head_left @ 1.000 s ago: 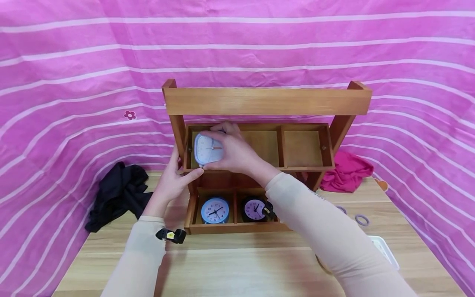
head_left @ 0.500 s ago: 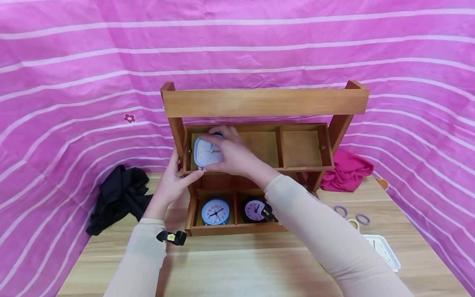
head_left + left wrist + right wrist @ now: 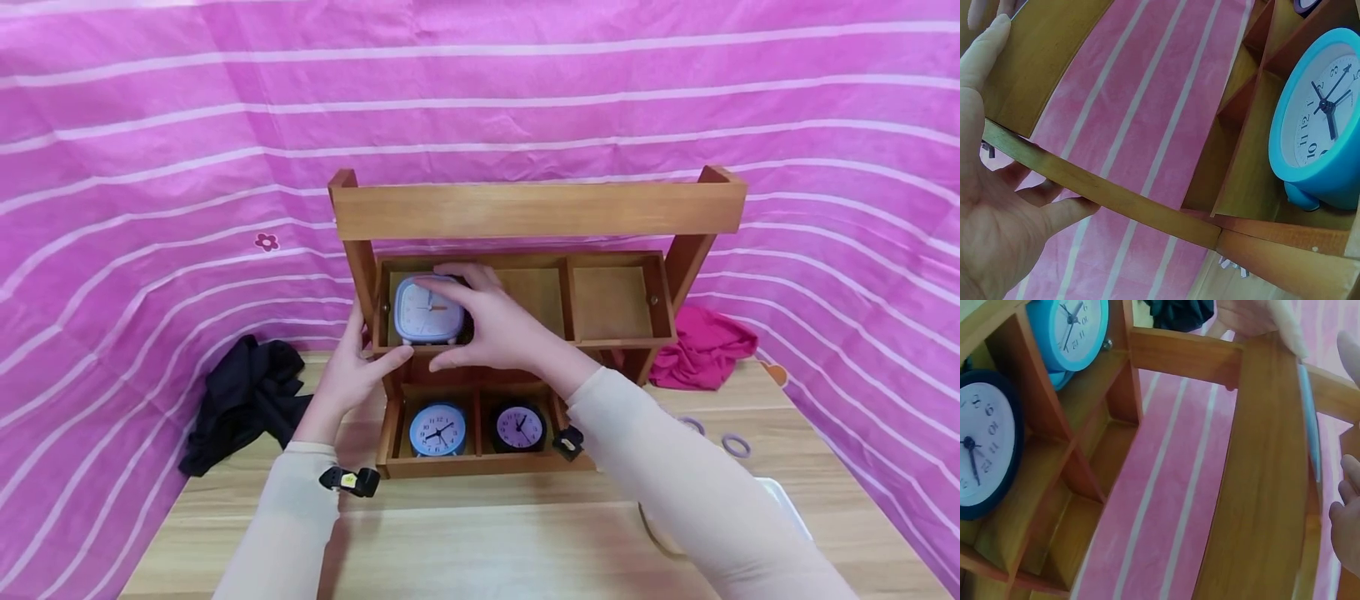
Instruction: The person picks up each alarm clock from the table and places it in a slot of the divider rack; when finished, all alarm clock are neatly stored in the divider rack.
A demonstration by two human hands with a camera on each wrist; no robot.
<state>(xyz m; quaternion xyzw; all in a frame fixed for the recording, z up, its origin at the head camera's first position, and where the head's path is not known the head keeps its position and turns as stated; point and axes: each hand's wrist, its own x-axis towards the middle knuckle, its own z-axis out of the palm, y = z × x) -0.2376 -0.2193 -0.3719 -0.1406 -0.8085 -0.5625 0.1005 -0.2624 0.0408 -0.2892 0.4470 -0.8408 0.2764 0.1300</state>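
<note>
Since the earlier frame, square clock (image 3: 428, 312) now stands on its feet in the shelf's (image 3: 537, 207) upper-left compartment.
Right hand (image 3: 491, 325) loosely cups it at 3 o'clock; left hand (image 3: 358, 367) grips the shelf post. Placement step appears near done; next: release without tipping.

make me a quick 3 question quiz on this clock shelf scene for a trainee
1. True or false: the pale blue square clock stands in the left compartment of the wooden shelf, on its middle tier.
2. Which clocks sit in the bottom tier? A) a round blue clock and a round black clock B) two square clocks C) none
3. Fill in: the left hand grips the shelf's ____ edge.

Key
1. True; the right hand is at the clock's right side.
2. A
3. Left
</note>
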